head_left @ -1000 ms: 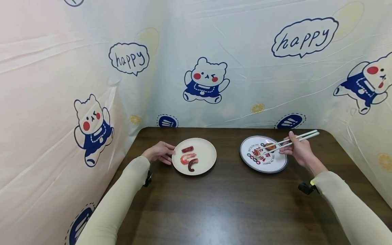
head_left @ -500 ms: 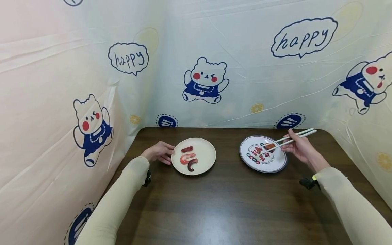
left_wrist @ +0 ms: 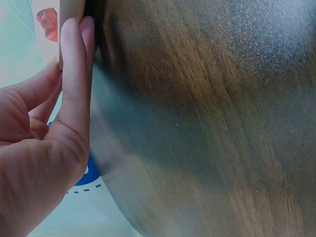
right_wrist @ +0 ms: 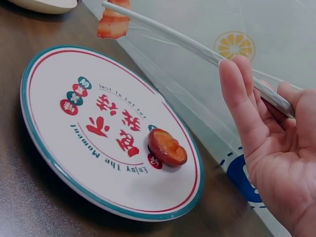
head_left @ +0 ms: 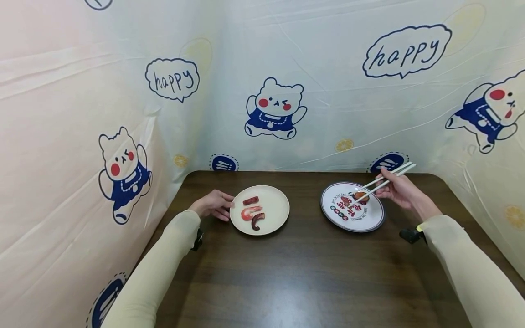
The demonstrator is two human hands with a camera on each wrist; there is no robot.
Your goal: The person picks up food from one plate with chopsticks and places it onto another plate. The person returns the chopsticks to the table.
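My right hand holds a pair of pale chopsticks over the patterned plate. At their tips, a red-orange streaked slice of food hangs raised off that plate in the right wrist view. A glossy brown food piece lies on the plate's printed face. My left hand grips the edge of the cream plate, thumb at the rim and fingers along its outside. On this plate lie a red oblong piece, a shrimp and a dark curled piece.
Both plates stand toward the far side of a dark wooden table, with a gap between them. A pale printed curtain hangs behind and at both sides. A small black device sits at the right wrist.
My right hand has shifted a little up and leftward, and the chopsticks slant more steeply, their rear ends higher. The left hand and the cream plate have stayed put.
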